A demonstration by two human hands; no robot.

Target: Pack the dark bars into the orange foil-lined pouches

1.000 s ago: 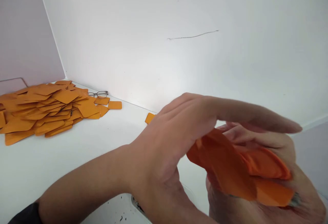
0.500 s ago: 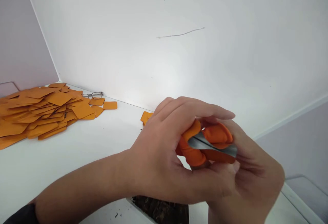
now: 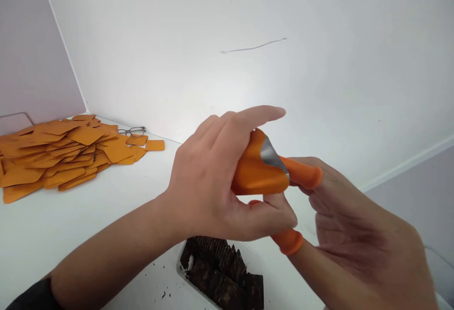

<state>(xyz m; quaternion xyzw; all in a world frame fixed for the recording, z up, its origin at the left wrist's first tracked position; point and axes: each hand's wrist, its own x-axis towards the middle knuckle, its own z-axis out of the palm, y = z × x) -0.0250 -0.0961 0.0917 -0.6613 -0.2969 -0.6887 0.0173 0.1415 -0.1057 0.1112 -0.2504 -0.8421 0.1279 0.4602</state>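
My left hand (image 3: 209, 177) grips an orange foil pouch (image 3: 257, 168) between its thumb and fingers. Its index finger points out above the pouch. At the pouch's right end, silver lining shows along a curved open edge. My right hand (image 3: 372, 239) comes in from the lower right, with orange finger cots (image 3: 307, 175) on its index finger and thumb. These two digits bracket the pouch from behind and below. The index fingertip is hidden, while the thumb passes behind my left thumb. The other right-hand fingers curl toward the palm.
Below my hands stands a clear plastic tub (image 3: 182, 272) of dark brown flat pieces (image 3: 227, 277). Dark crumbs lie beside it. A heap of flat orange pouches (image 3: 67, 154) covers the left of the white table (image 3: 117, 225). Glasses (image 3: 136, 131) lie behind it, against the white wall (image 3: 184, 49).
The pouch and my left hand have shifted up and left. My right hand has drawn to the right, partly apart from the left. More of the tub shows below.
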